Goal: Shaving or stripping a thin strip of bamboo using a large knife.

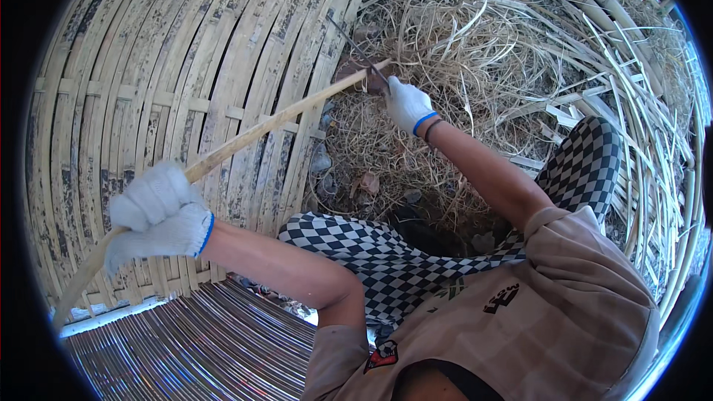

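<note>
My left hand [160,208], in a white knit glove with a blue cuff edge, is closed around a long pale bamboo strip [275,120]. The strip runs up and to the right from my fist, and its lower end sticks out past the hand at the lower left. In a matching glove, my right hand [408,104] grips a long, thin dark knife [352,43] by its near end. The blade slants up and left, crossing the strip close to its far end. Whether the edge touches the strip I cannot tell. Most of the knife's handle is hidden by my fingers.
A woven bamboo panel [178,96] fills the left side. Curly bamboo shavings [475,52] are heaped on the ground beyond my right hand. Split bamboo strips [646,148] line the right edge. My checkered trouser legs [356,241] are bent below, beside a slatted surface [200,341].
</note>
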`<control>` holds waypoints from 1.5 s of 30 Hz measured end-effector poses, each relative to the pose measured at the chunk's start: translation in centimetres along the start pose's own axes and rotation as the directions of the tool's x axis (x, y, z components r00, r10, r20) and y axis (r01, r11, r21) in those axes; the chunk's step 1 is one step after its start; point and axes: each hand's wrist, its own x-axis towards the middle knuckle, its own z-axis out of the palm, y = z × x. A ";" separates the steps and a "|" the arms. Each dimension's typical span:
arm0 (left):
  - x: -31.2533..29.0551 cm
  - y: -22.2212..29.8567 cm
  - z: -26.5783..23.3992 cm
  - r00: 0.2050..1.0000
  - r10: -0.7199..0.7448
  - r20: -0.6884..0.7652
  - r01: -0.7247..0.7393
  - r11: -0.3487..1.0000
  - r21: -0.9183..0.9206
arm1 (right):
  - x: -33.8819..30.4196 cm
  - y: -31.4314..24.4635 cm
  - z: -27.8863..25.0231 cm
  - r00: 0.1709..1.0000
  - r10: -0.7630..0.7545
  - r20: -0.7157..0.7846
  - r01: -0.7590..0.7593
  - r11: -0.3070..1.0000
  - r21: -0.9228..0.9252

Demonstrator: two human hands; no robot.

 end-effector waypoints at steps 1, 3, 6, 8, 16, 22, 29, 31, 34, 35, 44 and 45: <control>0.1 -0.3 -0.3 0.996 0.038 -0.075 -0.036 0.999 0.035 | 0.3 -0.2 0.1 0.997 -0.077 -0.028 0.078 0.996 0.041; 0.1 -0.6 -0.4 0.984 0.060 -0.170 -0.049 0.996 0.069 | 0.6 -0.4 0.3 0.945 -0.268 -0.189 0.267 0.963 -0.031; 0.8 -1.4 0.0 1.000 -0.024 -0.014 0.024 1.000 -0.006 | 0.8 -0.3 0.2 0.936 -0.349 0.041 0.351 0.936 -0.032; 1.0 -2.0 0.4 0.999 0.036 -0.020 -0.038 0.995 -0.093 | 0.8 0.3 -0.1 0.963 -0.244 0.115 0.251 0.966 -0.058; 1.9 -5.1 -1.1 0.925 0.011 -0.381 0.080 0.971 0.223 | 2.2 1.2 -0.7 0.950 -0.307 0.059 0.312 0.945 -0.097; 2.6 -2.6 4.3 0.728 0.392 -0.562 0.066 0.776 0.627 | 0.3 1.1 -0.2 0.948 -0.319 -0.005 0.318 0.947 -0.049; 2.1 -0.9 5.6 0.729 0.452 -0.514 0.016 0.739 0.673 | -0.8 1.2 -1.2 0.962 -0.270 0.026 0.272 0.958 -0.095; 2.1 -0.7 5.9 0.724 0.443 -0.529 0.032 0.745 0.667 | -1.6 0.5 -1.3 0.933 -0.359 0.028 0.360 0.932 -0.048; 2.2 -0.8 6.3 0.719 0.464 -0.518 0.084 0.682 0.727 | -1.8 -0.5 -1.7 0.901 -0.428 0.068 0.430 0.902 -0.027; 2.2 -1.0 6.4 0.684 0.509 -0.522 0.107 0.639 0.762 | -1.8 -0.5 -1.9 0.836 -0.547 0.047 0.546 0.837 0.028; 2.2 -1.1 5.1 0.668 0.515 -0.538 0.113 0.644 0.757 | 0.3 -0.7 -0.8 0.909 -0.410 0.079 0.417 0.897 -0.149; 2.1 -0.9 5.1 0.670 0.523 -0.527 0.118 0.625 0.771 | 0.2 -0.5 -0.6 0.877 -0.468 0.114 0.480 0.865 -0.144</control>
